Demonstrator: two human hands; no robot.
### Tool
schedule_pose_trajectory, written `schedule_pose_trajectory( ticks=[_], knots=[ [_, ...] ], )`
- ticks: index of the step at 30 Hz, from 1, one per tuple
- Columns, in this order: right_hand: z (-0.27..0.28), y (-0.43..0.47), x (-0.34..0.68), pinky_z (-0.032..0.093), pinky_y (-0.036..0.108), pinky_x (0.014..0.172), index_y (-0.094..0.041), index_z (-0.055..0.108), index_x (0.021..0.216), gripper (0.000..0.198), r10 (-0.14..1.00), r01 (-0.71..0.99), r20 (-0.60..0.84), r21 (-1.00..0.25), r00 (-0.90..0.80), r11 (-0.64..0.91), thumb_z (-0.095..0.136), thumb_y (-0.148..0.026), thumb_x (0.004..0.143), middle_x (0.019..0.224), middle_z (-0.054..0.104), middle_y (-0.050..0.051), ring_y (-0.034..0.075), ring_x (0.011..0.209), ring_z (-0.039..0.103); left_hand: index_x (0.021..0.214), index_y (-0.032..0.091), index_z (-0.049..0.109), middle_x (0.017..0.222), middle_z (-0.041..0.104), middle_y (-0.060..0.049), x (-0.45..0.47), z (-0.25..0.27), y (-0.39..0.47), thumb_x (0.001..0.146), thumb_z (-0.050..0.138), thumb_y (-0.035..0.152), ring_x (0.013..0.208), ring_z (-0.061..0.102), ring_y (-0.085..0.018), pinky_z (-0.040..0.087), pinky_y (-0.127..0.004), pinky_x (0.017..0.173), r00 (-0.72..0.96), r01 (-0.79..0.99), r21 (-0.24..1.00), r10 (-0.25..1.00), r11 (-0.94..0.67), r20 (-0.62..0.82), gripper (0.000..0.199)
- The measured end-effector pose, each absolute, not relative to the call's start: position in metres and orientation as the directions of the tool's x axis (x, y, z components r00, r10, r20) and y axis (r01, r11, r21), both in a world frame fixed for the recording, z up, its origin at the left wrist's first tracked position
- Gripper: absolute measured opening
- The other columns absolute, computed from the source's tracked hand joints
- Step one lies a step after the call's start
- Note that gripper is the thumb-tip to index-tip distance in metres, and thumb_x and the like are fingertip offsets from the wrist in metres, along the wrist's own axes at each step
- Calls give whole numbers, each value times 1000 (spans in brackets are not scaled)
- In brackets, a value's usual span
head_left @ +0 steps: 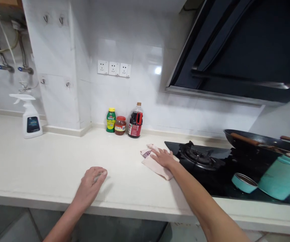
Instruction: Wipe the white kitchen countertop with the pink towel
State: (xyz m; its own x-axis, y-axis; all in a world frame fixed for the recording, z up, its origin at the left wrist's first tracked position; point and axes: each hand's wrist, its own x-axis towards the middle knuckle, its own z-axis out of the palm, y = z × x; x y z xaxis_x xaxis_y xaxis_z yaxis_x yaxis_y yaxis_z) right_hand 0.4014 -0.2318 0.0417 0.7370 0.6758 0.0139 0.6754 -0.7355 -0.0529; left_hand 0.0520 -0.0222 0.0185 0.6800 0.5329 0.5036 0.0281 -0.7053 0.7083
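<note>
My right hand (pixel 163 157) holds a pale pink cloth (pixel 157 167) down against the white countertop (pixel 59 164), just left of the gas hob. The fingers lie over the cloth, and a dark printed patch shows at its left corner. My left hand (pixel 92 183) is raised a little above the counter near its front edge. Its fingers are loosely bent, the thumb stands apart, and I see nothing in it.
A green bottle (pixel 111 121), a red-lidded jar (pixel 120 126) and a dark sauce bottle (pixel 135 122) line the wall. A spray bottle (pixel 31 117) stands left. On the hob (pixel 218 183) are a wok (pixel 268 143), a turquoise pot (pixel 281 178) and a small turquoise bowl (pixel 244 184). A range hood (pixel 236 50) overhangs.
</note>
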Motion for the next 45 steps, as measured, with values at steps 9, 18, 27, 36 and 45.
schedule_pose_trajectory(
  ticks=[9, 18, 27, 36, 45],
  knots=[
    [27, -298, 389, 23, 65, 113, -43, 31, 159, 53, 616, 618, 59, -48, 786, -785, 36, -61, 109, 160, 29, 6, 39, 141, 30, 92, 24, 73, 104, 74, -6, 50, 24, -24, 89, 50, 61, 104, 68, -27, 57, -37, 90, 682, 52, 727, 556, -685, 475, 43],
    [3, -402, 295, 39, 46, 101, -36, 60, 138, 41, 693, 743, 306, -82, 653, -664, 37, -49, 106, 140, 52, 3, 28, 124, 48, 96, 25, 74, 109, 76, -6, 51, 25, -23, 84, 53, 64, 105, 69, -29, 57, -37, 88, 703, 96, 737, 570, -669, 425, 46],
    [-43, -474, 288, 34, 49, 102, -25, 68, 115, 42, 540, 732, 604, -109, 585, -672, 36, -47, 102, 129, 59, 8, 29, 120, 51, 97, 23, 74, 111, 76, -7, 52, 24, -24, 83, 52, 63, 107, 69, -28, 54, -39, 97, 719, 111, 726, 560, -678, 413, 48],
    [-66, -567, 332, 37, 51, 97, -24, 67, 105, 51, 255, 566, 757, -179, 602, -805, 34, -63, 96, 113, 66, 9, 32, 111, 57, 100, 22, 73, 115, 75, -7, 54, 23, -23, 82, 49, 65, 111, 68, -30, 53, -38, 96, 733, 163, 716, 569, -678, 372, 52],
    [-85, -482, 298, 30, 62, 104, -17, 66, 100, 52, 110, 537, 893, -159, 435, -828, 33, -57, 100, 116, 59, 18, 38, 111, 53, 100, 25, 75, 112, 76, -5, 62, 21, -31, 87, 46, 61, 115, 62, -32, 43, -47, 102, 769, 222, 507, 469, -833, 434, 48]
  ],
)
